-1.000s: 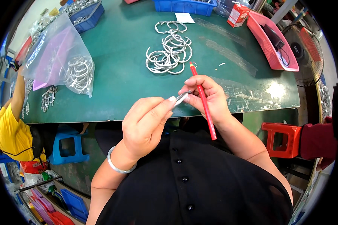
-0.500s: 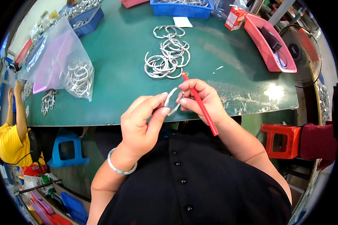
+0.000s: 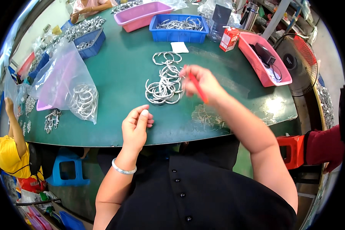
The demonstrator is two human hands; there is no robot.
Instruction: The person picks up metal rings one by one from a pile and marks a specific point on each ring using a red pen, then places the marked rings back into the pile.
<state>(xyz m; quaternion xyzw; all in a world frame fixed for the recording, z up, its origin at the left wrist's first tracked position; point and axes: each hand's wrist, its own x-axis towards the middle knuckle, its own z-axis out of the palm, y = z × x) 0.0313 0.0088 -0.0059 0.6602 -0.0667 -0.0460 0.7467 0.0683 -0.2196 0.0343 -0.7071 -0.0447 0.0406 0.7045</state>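
My right hand (image 3: 201, 85) reaches to the right side of a pile of silver open bangles (image 3: 163, 89) on the green table. A slim red pen-like stick (image 3: 197, 87) is held in it, pointing back toward my wrist. Its fingertips are blurred beside the bangles, and whether they also hold one is unclear. My left hand (image 3: 136, 124) is over the table's near edge, fingers curled in and thumb against them, with nothing visible in it. Farther back, more bangles (image 3: 166, 57) overlap in a row.
On the left lies a clear bag (image 3: 84, 100) of bangles. Behind the pile stand a white card (image 3: 179, 47), a blue bin (image 3: 180, 36) of metal pieces and a pink basket (image 3: 142, 17). A red carton (image 3: 229, 39), pink basket (image 3: 262, 67) and fan (image 3: 295, 63) are right. Other people sit nearby.
My hands have separated. The right moved forward to the pile with the red stick; the bangle held between both hands has left the left hand. The view has shifted, showing more of the table's far side.
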